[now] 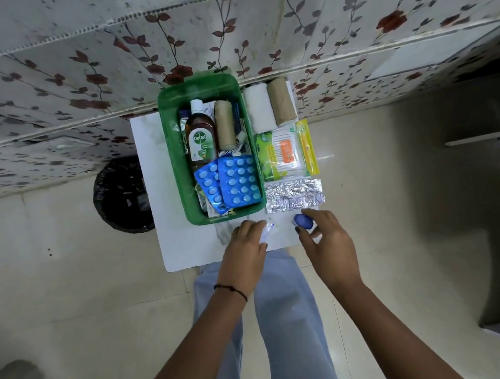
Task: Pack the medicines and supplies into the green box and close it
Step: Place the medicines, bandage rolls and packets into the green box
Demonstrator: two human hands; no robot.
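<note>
The green box (171, 153) stands open on a small white table (182, 245). Inside lie a brown Dettol bottle (201, 136), a tan bandage roll (224, 125) and two blue pill strips (238, 182). My right hand (328, 239) holds a small blue round container (304, 222) just above the table's front right. My left hand (249, 246) rests on a small clear packet (267, 232) in front of the box. Right of the box lie a silver foil strip (295, 195), a cotton bud pack (284, 155), a white roll (259, 107) and a tan roll (281, 102).
A black lined bin (121, 196) stands on the tiled floor left of the table. A floral-papered wall (92, 81) runs behind the table. My legs in light jeans (278, 318) are right in front of the table. The box's lid is not in view.
</note>
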